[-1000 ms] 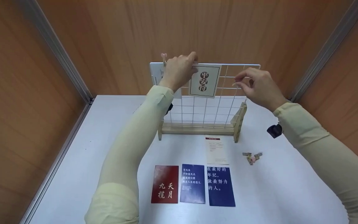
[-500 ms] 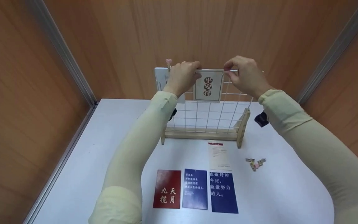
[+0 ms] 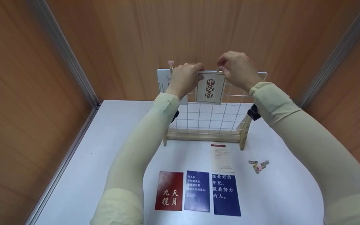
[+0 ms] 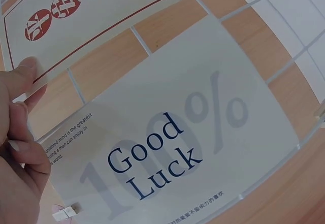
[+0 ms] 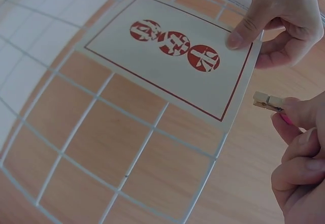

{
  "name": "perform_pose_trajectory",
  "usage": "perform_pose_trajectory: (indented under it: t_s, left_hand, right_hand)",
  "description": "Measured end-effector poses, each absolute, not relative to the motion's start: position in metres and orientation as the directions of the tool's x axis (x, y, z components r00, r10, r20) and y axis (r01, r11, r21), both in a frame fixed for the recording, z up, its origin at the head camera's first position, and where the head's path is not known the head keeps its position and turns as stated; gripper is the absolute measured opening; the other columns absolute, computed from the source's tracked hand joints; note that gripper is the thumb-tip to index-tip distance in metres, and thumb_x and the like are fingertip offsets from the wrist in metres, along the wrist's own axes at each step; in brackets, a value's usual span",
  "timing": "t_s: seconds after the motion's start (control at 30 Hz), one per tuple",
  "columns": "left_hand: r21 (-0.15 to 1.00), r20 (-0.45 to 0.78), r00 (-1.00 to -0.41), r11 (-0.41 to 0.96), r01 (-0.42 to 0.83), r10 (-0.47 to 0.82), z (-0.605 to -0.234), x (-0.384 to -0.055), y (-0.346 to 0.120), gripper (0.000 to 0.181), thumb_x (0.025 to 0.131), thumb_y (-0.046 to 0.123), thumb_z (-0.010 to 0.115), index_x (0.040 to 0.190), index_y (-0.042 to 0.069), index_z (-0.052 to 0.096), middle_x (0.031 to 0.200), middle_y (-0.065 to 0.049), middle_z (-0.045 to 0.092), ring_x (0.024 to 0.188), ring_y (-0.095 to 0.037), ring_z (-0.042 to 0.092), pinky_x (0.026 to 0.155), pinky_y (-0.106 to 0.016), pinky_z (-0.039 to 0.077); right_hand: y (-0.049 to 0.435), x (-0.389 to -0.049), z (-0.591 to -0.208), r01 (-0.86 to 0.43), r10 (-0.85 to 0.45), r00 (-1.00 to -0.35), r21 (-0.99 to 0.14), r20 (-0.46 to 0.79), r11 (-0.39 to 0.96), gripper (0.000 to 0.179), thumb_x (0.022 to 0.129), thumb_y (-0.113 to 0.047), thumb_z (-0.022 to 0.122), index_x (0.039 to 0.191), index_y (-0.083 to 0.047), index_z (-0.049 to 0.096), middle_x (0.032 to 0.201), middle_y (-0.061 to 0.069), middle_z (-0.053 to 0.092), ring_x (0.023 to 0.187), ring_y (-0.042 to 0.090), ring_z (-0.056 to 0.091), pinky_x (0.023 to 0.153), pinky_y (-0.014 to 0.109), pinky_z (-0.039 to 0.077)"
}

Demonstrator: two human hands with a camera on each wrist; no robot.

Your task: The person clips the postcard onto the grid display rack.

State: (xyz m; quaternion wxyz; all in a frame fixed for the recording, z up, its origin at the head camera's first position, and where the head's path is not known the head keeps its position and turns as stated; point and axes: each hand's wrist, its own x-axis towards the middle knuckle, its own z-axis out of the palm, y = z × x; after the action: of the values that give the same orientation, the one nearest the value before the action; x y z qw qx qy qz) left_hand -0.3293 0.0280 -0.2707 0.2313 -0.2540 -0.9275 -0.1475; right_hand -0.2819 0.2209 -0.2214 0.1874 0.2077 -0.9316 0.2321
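A cream card [image 3: 210, 90] with three red round characters hangs against the top of a white wire grid rack [image 3: 219, 116]. My left hand [image 3: 184, 80] pinches its upper left corner at the top bar, thumb in front. In the right wrist view, my right hand [image 5: 302, 148] holds a small wooden clothespin [image 5: 268, 101] between thumb and forefinger, its mouth facing the card's top edge with a gap between. In the head view, my right hand [image 3: 238, 71] is above the card's upper right corner. A "Good Luck" card [image 4: 167, 148] hangs beside it, partly behind my left hand in the head view.
A heart-topped pink clothespin [image 3: 171, 63] stands at the rack's top left. On the white table lie a red card [image 3: 169, 191], two blue cards [image 3: 197, 191] [image 3: 226, 195], a cream card [image 3: 222, 157] and several clothespins [image 3: 258, 166]. Wood panels [image 3: 180, 28] enclose the table.
My right hand has moved left with the clothespin, from beside the card to above its upper right corner. My left hand keeps pinching the card at the top bar.
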Motion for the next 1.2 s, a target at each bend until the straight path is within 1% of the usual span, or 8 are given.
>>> perform_pose_trajectory:
  t_s: [0.07, 0.3, 0.43, 0.57, 0.8, 1.0, 1.2]
  left_hand:
    - [0.158, 0.512, -0.760, 0.826, 0.541, 0.400, -0.270, -0.330, 0.028, 0.021, 0.097, 0.025, 0.066, 0.117, 0.026, 0.071, 0.111, 0.008, 0.072, 0.099, -0.014, 0.069, 0.107, -0.074, 0.001]
    - [0.145, 0.520, -0.757, 0.833, 0.534, 0.394, -0.270, -0.330, 0.029, 0.021, 0.097, 0.025, 0.065, 0.117, 0.025, 0.071, 0.109, 0.007, 0.073, 0.095, -0.014, 0.070, 0.107, -0.074, 0.003]
    - [0.147, 0.522, -0.757, 0.833, 0.533, 0.393, -0.270, -0.329, 0.031, 0.020, 0.098, 0.025, 0.064, 0.117, 0.027, 0.071, 0.109, 0.009, 0.073, 0.095, -0.013, 0.070, 0.107, -0.073, 0.000]
    - [0.147, 0.526, -0.749, 0.825, 0.546, 0.402, -0.270, -0.328, 0.032, 0.020, 0.098, 0.024, 0.064, 0.117, 0.025, 0.070, 0.109, 0.008, 0.073, 0.095, -0.013, 0.070, 0.108, -0.072, -0.001]
    - [0.147, 0.537, -0.747, 0.828, 0.541, 0.392, -0.272, -0.326, 0.031, 0.019, 0.098, 0.026, 0.064, 0.116, 0.027, 0.071, 0.107, 0.009, 0.073, 0.095, -0.011, 0.069, 0.107, -0.073, -0.002]
    - [0.146, 0.542, -0.745, 0.830, 0.538, 0.388, -0.272, -0.325, 0.035, 0.020, 0.098, 0.026, 0.064, 0.116, 0.027, 0.071, 0.107, 0.009, 0.073, 0.096, -0.012, 0.070, 0.107, -0.073, 0.001]
    - [0.161, 0.534, -0.745, 0.817, 0.554, 0.400, -0.276, -0.324, 0.041, 0.019, 0.098, 0.024, 0.064, 0.116, 0.026, 0.071, 0.107, 0.009, 0.073, 0.097, -0.012, 0.070, 0.108, -0.072, 0.000]
  right_hand:
    - [0.219, -0.284, -0.220, -0.475, -0.300, -0.841, -0.347, 0.451, 0.809, 0.016, 0.097, -0.004, 0.062, 0.111, -0.001, 0.068, 0.109, 0.013, 0.065, 0.106, 0.028, 0.061, 0.095, 0.041, 0.049]
    - [0.215, -0.290, -0.219, -0.485, -0.313, -0.832, -0.326, 0.459, 0.811, 0.013, 0.096, 0.001, 0.061, 0.106, 0.000, 0.070, 0.105, 0.014, 0.066, 0.099, 0.029, 0.062, 0.090, 0.043, 0.051]
    - [0.214, -0.292, -0.219, -0.483, -0.305, -0.826, -0.318, 0.474, 0.816, 0.013, 0.094, 0.004, 0.061, 0.102, 0.001, 0.071, 0.102, 0.015, 0.067, 0.098, 0.030, 0.062, 0.091, 0.044, 0.051]
    - [0.213, -0.294, -0.219, -0.481, -0.298, -0.823, -0.315, 0.483, 0.818, 0.013, 0.092, 0.007, 0.062, 0.097, 0.002, 0.072, 0.099, 0.016, 0.068, 0.095, 0.030, 0.063, 0.089, 0.044, 0.051]
    - [0.209, -0.297, -0.219, -0.470, -0.277, -0.838, -0.363, 0.471, 0.804, 0.012, 0.092, 0.006, 0.063, 0.094, 0.002, 0.074, 0.097, 0.015, 0.070, 0.092, 0.027, 0.064, 0.084, 0.042, 0.053]
    - [0.211, -0.299, -0.219, -0.442, -0.246, -0.859, -0.407, 0.450, 0.800, 0.012, 0.092, 0.005, 0.062, 0.093, 0.002, 0.074, 0.097, 0.015, 0.070, 0.094, 0.028, 0.062, 0.087, 0.043, 0.052]
    - [0.218, -0.300, -0.225, -0.432, -0.235, -0.868, -0.431, 0.437, 0.792, 0.012, 0.090, 0.007, 0.063, 0.091, 0.003, 0.074, 0.095, 0.015, 0.071, 0.095, 0.028, 0.062, 0.085, 0.042, 0.052]
